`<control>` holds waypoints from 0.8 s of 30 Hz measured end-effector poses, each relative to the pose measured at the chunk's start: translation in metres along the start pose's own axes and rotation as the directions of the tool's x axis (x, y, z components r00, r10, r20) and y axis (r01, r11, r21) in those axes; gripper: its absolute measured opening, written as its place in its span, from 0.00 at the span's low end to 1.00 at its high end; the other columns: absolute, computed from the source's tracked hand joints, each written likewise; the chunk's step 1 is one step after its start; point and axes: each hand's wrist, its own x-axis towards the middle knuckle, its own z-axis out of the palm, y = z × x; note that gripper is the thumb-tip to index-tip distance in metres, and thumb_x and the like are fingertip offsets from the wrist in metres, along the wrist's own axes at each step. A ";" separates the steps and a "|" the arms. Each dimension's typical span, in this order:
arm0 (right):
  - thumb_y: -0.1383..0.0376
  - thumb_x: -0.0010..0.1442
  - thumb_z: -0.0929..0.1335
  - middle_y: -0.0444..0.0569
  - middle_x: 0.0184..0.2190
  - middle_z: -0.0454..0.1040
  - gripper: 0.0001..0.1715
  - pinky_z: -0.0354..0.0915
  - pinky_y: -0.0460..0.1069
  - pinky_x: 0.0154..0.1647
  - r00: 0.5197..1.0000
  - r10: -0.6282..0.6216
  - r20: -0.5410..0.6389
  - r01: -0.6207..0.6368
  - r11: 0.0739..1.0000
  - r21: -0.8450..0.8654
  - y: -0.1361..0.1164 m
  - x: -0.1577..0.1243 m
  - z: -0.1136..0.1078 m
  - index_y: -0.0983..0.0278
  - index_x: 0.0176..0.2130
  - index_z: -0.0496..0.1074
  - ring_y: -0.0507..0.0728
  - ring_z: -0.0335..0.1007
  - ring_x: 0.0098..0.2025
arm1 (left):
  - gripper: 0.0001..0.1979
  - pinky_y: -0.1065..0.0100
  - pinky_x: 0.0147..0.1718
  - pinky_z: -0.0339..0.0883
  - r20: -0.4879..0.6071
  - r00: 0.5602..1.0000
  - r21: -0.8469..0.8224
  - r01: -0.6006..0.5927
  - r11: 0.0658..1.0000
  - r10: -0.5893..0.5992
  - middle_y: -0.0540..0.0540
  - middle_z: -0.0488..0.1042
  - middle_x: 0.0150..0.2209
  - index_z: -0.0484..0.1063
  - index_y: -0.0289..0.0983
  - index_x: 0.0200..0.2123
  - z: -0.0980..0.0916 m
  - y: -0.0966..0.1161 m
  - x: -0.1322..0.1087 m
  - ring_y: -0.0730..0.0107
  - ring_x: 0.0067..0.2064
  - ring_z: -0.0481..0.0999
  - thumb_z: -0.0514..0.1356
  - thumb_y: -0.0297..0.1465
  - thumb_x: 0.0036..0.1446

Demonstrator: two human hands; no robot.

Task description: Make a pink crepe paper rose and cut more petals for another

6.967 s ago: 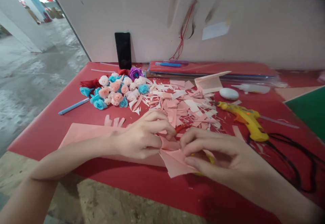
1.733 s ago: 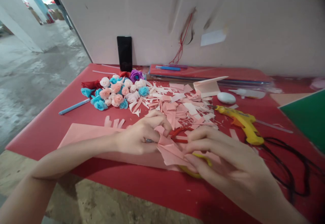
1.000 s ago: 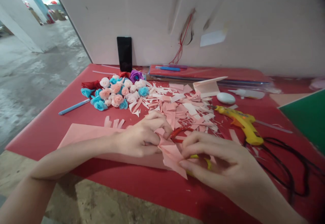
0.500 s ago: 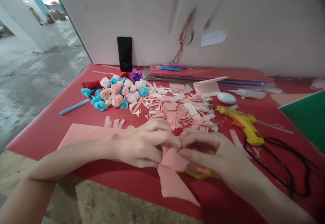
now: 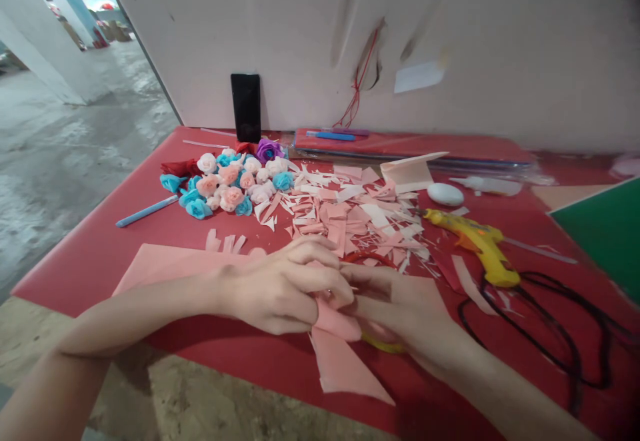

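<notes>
Between my hands is a small piece of pink crepe paper [image 5: 336, 321], its lower part bulging out below the fingers. My left hand [image 5: 285, 288] is closed on it with bent fingers. The fingers of my right hand [image 5: 395, 308] press against the same piece from the other side; their tips are partly hidden. Under the hands lie a flat pink paper strip [image 5: 347, 371] and a yellow ring-shaped handle [image 5: 384, 344], mostly covered. A red curved handle [image 5: 373, 256] shows just behind my right hand. To the left, a larger pink paper sheet [image 5: 155, 264] passes beneath my left forearm.
Paper roses [image 5: 233, 198] in several colours sit at the back left, beside a heap of paper scraps [image 5: 345, 218]. A yellow glue gun [image 5: 475, 244] with a black cord lies right. A phone [image 5: 246, 108] leans on the wall; a blue pen [image 5: 147, 210] lies left.
My right hand has shifted slightly left and turned, its fingers moving closer to my left hand. The pink piece now looks more curled, and the red handle is more exposed.
</notes>
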 end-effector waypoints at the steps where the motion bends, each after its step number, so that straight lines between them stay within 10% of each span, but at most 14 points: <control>1: 0.59 0.45 0.69 0.43 0.24 0.66 0.11 0.57 0.43 0.26 1.000 -0.014 -0.026 0.014 1.000 0.001 0.001 0.001 0.000 0.65 0.25 0.67 0.49 0.62 0.27 | 0.16 0.63 0.50 0.60 -0.002 1.000 -0.013 0.017 1.000 -0.017 0.45 0.73 0.31 0.67 0.37 0.14 0.000 0.000 0.000 0.67 0.42 0.63 0.53 0.22 0.52; 6: 0.54 0.51 0.63 0.42 0.18 0.65 0.14 0.52 0.43 0.19 0.959 -0.147 -0.242 0.060 0.940 -0.335 0.006 0.006 -0.013 0.63 0.28 0.66 0.48 0.56 0.18 | 0.15 0.63 0.44 0.63 -0.078 0.976 -0.091 0.194 0.977 -0.201 0.46 0.69 0.29 0.66 0.35 0.14 -0.003 -0.003 0.003 0.70 0.38 0.64 0.56 0.24 0.53; 9: 0.59 0.54 0.61 0.41 0.13 0.60 0.14 0.48 0.43 0.18 0.952 -0.250 -0.175 0.067 0.730 -0.681 0.005 0.010 -0.025 0.64 0.23 0.65 0.48 0.54 0.16 | 0.14 0.65 0.42 0.62 -0.104 0.926 -0.202 0.339 0.919 -0.364 0.46 0.67 0.29 0.71 0.35 0.17 -0.004 -0.004 0.005 0.72 0.37 0.64 0.58 0.28 0.54; 14: 0.65 0.52 0.63 0.44 0.19 0.68 0.07 0.52 0.45 0.23 0.973 -0.230 -0.016 0.054 0.294 -0.954 0.000 0.007 -0.037 0.63 0.25 0.69 0.51 0.62 0.22 | 0.11 0.66 0.38 0.62 -0.015 0.708 -0.612 0.552 0.567 -0.706 0.48 0.67 0.29 0.74 0.35 0.20 -0.003 -0.003 0.007 0.73 0.35 0.66 0.62 0.34 0.50; 19: 0.76 0.44 0.63 0.52 0.40 0.70 0.28 0.59 0.47 0.31 0.982 -0.158 0.102 0.118 0.097 -0.988 0.023 0.001 -0.043 0.64 0.47 0.66 0.57 0.67 0.38 | 0.11 0.66 0.35 0.63 0.117 0.451 -0.857 0.496 0.140 -0.885 0.51 0.67 0.19 0.72 0.36 0.16 0.003 -0.010 0.005 0.74 0.28 0.67 0.66 0.36 0.41; 24: 0.76 0.48 0.61 0.55 0.37 0.68 0.31 0.60 0.51 0.34 0.978 -0.157 0.137 0.134 -0.025 -0.991 0.042 0.004 -0.037 0.66 0.52 0.63 0.61 0.64 0.41 | 0.12 0.67 0.33 0.63 0.091 0.436 -0.927 0.365 0.083 -0.895 0.53 0.67 0.17 0.70 0.34 0.14 0.005 -0.021 0.004 0.77 0.25 0.66 0.68 0.35 0.36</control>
